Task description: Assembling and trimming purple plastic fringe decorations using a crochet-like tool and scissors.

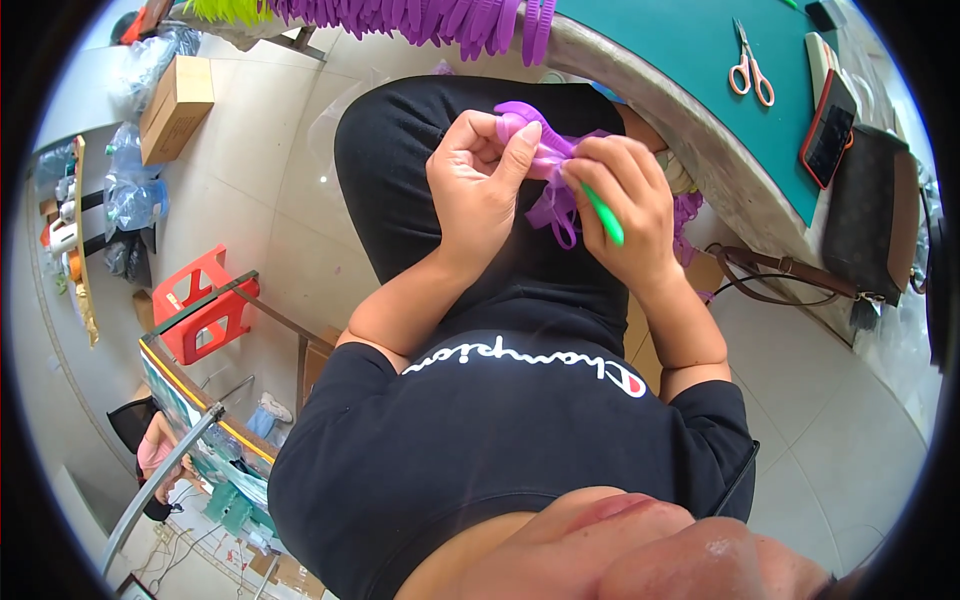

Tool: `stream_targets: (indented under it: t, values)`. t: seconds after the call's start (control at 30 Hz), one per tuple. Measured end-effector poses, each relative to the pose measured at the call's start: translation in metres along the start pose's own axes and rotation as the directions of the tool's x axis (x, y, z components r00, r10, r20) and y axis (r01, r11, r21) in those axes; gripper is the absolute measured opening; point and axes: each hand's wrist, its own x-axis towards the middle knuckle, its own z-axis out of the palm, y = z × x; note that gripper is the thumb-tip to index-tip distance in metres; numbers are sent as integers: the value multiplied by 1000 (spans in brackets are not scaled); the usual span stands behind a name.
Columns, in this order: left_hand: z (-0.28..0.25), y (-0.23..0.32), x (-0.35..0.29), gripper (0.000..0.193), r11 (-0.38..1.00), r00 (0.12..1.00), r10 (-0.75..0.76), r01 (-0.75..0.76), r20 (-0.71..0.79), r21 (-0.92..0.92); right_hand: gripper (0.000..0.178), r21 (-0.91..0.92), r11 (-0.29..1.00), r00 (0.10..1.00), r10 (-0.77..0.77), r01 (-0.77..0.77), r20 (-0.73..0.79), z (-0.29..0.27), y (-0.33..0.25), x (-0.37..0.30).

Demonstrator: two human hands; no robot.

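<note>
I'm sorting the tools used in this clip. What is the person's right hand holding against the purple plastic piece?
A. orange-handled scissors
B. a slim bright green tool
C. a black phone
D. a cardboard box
B: the right hand grips a slim bright green tool against the purple plastic piece; the orange-handled scissors lie on the green table mat.
</note>
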Motion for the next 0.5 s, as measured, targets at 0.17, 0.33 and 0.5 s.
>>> stream_targets:
  t: [0.17, 0.33, 0.5]
  values:
    - [-11, 4, 6, 14, 996, 995, -93, 93, 28, 5, 9, 858, 330, 852, 481, -394, 207, -13, 10, -15]
    - [-5, 2, 3, 15, 956, 965, -250, 260, 85, -134, 6, 631, 627, 857, 501, -457, 123, 7, 8, -1]
    - [-15, -6, -5, 20, 966, 997, 6, -25, 77, 257, 31, 871, 241, 801, 548, -429, 242, -8, -3, 2]
